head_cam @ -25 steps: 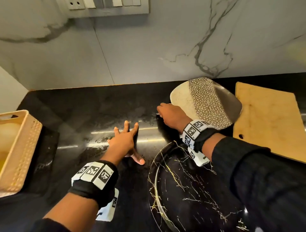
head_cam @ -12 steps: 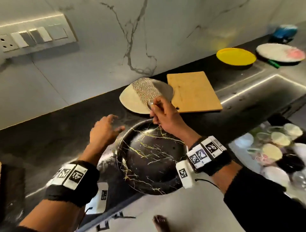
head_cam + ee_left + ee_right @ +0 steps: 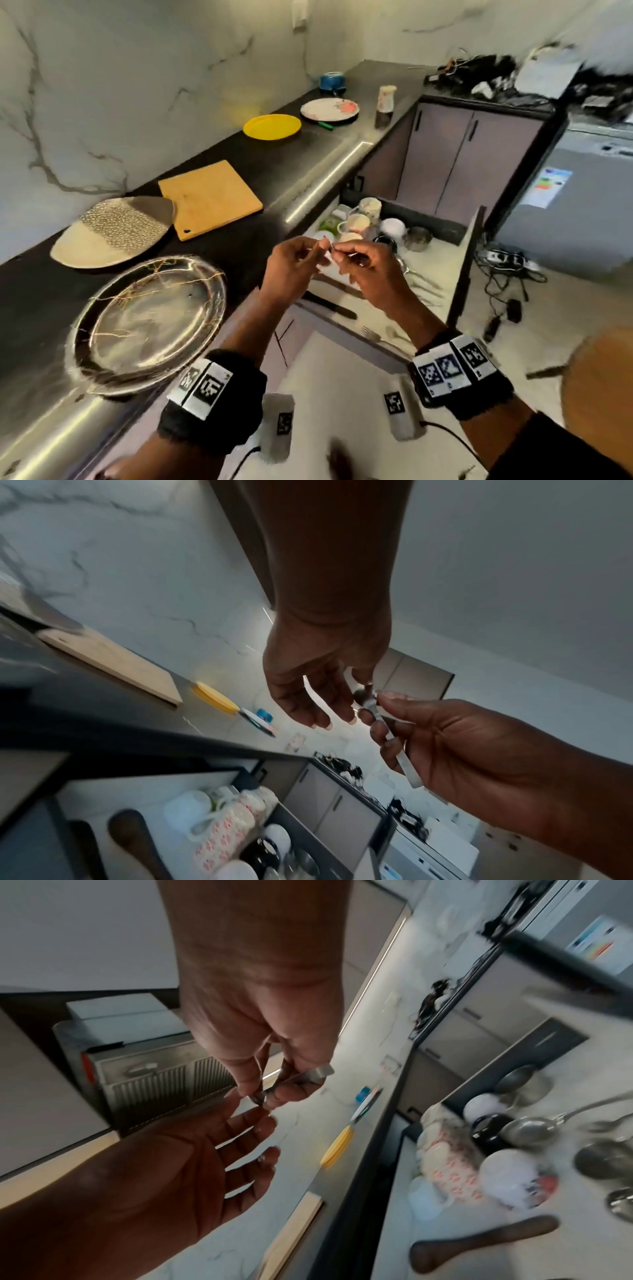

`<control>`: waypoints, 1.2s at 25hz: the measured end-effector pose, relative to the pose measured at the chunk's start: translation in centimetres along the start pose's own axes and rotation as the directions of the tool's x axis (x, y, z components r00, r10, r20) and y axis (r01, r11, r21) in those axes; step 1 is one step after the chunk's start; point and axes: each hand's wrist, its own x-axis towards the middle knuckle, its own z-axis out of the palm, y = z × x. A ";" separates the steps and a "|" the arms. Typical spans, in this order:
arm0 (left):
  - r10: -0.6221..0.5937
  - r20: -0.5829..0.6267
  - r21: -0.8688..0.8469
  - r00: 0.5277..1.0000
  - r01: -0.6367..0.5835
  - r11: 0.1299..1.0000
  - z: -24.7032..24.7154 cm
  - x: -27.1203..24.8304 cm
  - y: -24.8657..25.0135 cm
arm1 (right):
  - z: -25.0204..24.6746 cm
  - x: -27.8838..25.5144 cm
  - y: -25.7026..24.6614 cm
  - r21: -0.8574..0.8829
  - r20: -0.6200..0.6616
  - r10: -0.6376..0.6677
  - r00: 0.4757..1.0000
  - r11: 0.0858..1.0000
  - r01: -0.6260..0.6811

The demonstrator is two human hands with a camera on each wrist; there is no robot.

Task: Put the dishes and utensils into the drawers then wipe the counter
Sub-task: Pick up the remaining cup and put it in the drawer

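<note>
My right hand [image 3: 337, 248] pinches a small metal spoon [image 3: 405, 764] by its handle, held in the air above the open drawer [image 3: 469, 260]. My left hand [image 3: 322, 245] meets it from the left, its fingers nearly straight and the fingertips [image 3: 265, 1112] touching the spoon's bowl [image 3: 362, 697]. The drawer holds several cups, bowls and loose utensils. A black gold-veined plate [image 3: 147, 322] lies at the counter's front edge. Behind it sit a beige speckled plate [image 3: 113, 229], a yellow plate [image 3: 272, 126] and a white flowered plate [image 3: 330, 109].
A wooden cutting board [image 3: 209, 198] lies between the plates. A blue pot [image 3: 331, 82] and a cup [image 3: 386, 99] stand at the counter's far end. Closed cabinet doors [image 3: 442, 161] face the drawer. Cables [image 3: 503, 274] lie on the floor to the right.
The view has swung right to the open drawer. Both hands left the counter and came together over it, the right one bringing the spoon and the left reaching to its bowl.
</note>
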 end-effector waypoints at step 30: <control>-0.570 -0.034 0.173 0.821 0.566 0.806 29.8 15.4 -7.8 | -25.7 22.1 24.8 -0.556 0.778 0.483 0.402 0.827 0.081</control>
